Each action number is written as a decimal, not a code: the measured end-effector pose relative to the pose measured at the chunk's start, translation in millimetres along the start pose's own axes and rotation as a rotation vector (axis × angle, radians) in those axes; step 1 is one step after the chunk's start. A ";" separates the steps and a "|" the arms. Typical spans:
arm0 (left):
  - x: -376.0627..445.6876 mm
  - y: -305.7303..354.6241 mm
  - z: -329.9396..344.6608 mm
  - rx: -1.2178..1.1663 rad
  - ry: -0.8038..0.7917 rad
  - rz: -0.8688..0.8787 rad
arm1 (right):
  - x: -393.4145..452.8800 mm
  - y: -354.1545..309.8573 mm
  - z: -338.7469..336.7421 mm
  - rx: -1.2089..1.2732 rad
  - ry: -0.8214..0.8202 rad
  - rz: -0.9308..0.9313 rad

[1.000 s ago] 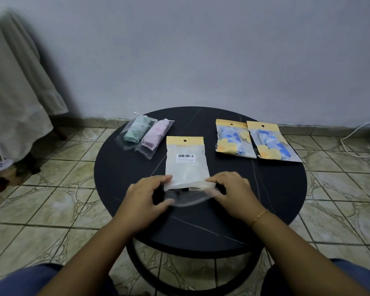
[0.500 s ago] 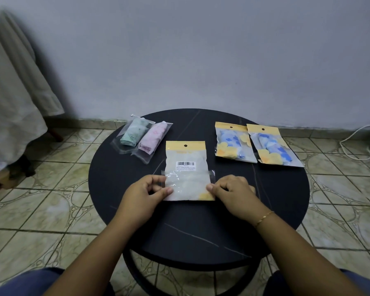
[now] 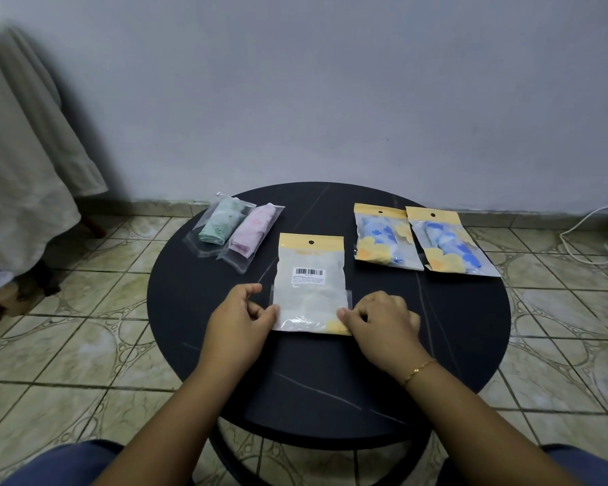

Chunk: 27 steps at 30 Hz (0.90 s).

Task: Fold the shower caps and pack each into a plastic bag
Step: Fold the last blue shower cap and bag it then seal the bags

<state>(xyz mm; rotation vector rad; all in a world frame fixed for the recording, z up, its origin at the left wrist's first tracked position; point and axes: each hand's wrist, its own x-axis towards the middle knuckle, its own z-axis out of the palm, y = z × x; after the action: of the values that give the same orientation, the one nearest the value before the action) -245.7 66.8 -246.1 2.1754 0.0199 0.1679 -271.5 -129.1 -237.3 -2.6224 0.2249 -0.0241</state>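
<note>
At mid-frame on the worktop (image 3: 453, 331) the plastic bag (image 3: 310, 285), whitish with a yellow header and barcode, lay between our left hand (image 3: 241, 319) and right hand (image 3: 383, 319), each pinching a lower corner.

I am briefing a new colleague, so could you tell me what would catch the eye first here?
At the middle of the round black table, the left hand and right hand pinch the lower corners of a barcode-labelled bag. Two blue-and-yellow packs lie far right, two clear rolled-cap bags far left.
</note>
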 end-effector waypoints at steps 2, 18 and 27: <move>0.1 2.7 0.7 0.026 -0.005 -0.018 | -0.5 -1.4 1.0 -0.023 0.008 0.014; -9.2 -5.6 24.7 0.326 0.044 0.711 | -10.9 -4.1 21.9 -0.071 0.386 -0.346; -9.2 -3.2 26.6 0.417 -0.240 0.508 | -11.8 -1.9 25.9 -0.296 0.052 -0.407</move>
<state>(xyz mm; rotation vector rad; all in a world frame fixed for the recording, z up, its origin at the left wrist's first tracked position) -251.3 46.2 -264.8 2.5632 -0.6933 0.2015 -281.3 -112.9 -258.7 -2.9192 -0.3150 -0.2126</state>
